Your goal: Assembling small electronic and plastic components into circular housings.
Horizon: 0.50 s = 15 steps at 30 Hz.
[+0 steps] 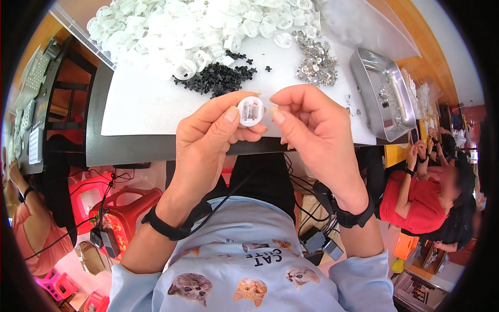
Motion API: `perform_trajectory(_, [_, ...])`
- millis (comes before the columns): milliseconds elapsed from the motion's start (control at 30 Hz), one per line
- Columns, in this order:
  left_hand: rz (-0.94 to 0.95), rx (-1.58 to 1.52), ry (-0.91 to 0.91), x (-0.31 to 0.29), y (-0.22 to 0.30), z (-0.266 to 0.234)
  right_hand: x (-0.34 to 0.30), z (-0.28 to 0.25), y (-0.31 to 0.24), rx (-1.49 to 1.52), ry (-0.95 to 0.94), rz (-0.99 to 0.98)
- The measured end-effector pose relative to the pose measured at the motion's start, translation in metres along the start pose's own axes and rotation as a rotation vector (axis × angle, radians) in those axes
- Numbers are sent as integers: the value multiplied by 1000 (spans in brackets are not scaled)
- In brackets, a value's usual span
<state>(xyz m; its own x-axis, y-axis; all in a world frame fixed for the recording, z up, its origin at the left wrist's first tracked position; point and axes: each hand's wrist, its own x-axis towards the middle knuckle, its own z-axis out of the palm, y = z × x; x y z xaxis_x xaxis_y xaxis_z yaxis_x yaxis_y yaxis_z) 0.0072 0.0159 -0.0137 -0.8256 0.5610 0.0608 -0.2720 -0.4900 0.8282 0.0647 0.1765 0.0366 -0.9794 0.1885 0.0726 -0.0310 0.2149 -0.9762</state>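
I hold a small round white plastic cap [250, 111] in my left hand [208, 143], above the near edge of the desk [130, 148]. My left grip is clenched on it: thumb pad pressed on its near left rim, fingers curled behind it. The open face points up toward me, and a pale rectangular recess with what looks like a metal insert shows inside.

My right hand [317, 135] sits just to the right of the cap, thumb and forefinger pinched together with the tips touching or nearly touching the cap's right rim. I cannot tell whether a small part is caught between those fingertips; nothing shows there.

Relation that matters: the cap lies directly left of my right fingertips, at the same height, with its opening facing up. The recess's long axis runs roughly away from me. The right hand is the free one and the nearer to the cap's open side.

On the desk's white sheet [145, 104], well beyond both hands: a heap of white caps [182, 31], a small pile of black pieces [218, 78], and a cluster of small metal clips [314, 62]. A metal tray [379, 99] sits to the right.
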Motion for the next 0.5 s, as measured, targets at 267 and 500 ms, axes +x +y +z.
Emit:
perform_trajectory(267, [-16,-40,48,1,-2,3,10,15,12,-60,-66,39])
perform_trajectory(500, [16,80,95,1,-4,5,12,17,12,-60,-51,75])
